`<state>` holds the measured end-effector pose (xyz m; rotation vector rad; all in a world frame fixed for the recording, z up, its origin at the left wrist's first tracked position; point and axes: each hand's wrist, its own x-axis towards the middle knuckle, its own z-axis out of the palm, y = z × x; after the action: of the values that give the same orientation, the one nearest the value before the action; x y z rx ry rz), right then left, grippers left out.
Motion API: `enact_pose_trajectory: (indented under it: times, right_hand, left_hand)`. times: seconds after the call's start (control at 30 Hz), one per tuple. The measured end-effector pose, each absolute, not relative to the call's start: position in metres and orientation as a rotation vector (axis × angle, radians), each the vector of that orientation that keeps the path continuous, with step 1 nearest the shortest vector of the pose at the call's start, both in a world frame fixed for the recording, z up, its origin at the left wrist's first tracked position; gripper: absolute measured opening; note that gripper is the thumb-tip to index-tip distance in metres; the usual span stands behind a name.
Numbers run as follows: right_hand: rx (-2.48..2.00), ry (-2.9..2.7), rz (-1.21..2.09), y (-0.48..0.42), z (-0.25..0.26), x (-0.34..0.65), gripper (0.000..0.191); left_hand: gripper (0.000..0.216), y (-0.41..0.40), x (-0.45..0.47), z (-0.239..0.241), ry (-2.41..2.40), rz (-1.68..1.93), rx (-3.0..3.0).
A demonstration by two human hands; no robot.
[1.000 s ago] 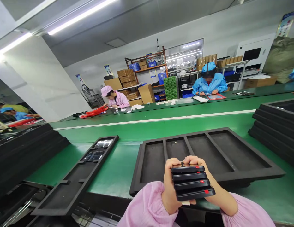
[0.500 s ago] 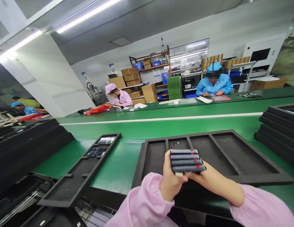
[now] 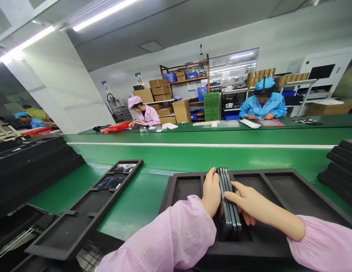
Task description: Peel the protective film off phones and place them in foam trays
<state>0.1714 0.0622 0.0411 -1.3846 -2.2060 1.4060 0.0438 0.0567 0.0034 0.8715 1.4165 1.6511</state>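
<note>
A stack of several slim dark smartphones [image 3: 229, 204] stands on its long edges over a slot of the black foam tray [image 3: 189, 174]. My left hand [image 3: 212, 193] presses against the stack's left side, fingers together. From the right, my right hand [image 3: 245, 198] grips it, thumb laid along the upper edges and fingers curled down the side. Both hands are closed on the same stack. The fingertips of my left hand are partly hidden behind the phones, and the stack's lower edges are hidden in the tray.
A narrow black tray [image 3: 87, 206] on the left holds shiny dark panels in its far slots. Stacks of black trays rise at far left [image 3: 36, 170] and right [image 3: 341, 170]. Across the green bench [image 3: 153, 151], a person in pink [image 3: 149, 114] and another in blue [image 3: 263, 105] sit working.
The phone stack has gone from lying flat between my hands to standing on edge, lowered into the tray. My right hand has shifted to its right side.
</note>
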Motion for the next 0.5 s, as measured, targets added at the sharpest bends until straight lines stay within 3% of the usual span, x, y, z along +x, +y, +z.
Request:
enact_pose_trajectory:
  times: [0.1,0.3,0.5]
  right_hand:
    - [-1.35,-2.167,1.439,0.075,0.035,0.172,0.043]
    - [-1.149,-2.136,1.599,0.084,0.023,0.176,0.069]
    - [-0.881,-2.241,1.388,0.08,0.008,0.187,0.077]
  left_hand:
    - [0.02,0.072,0.034,0.01,1.41,1.626,0.956]
    - [0.033,0.087,0.033,0.013,1.369,1.514,1.013]
    - [0.03,0.08,0.032,0.015,1.409,1.482,1.016]
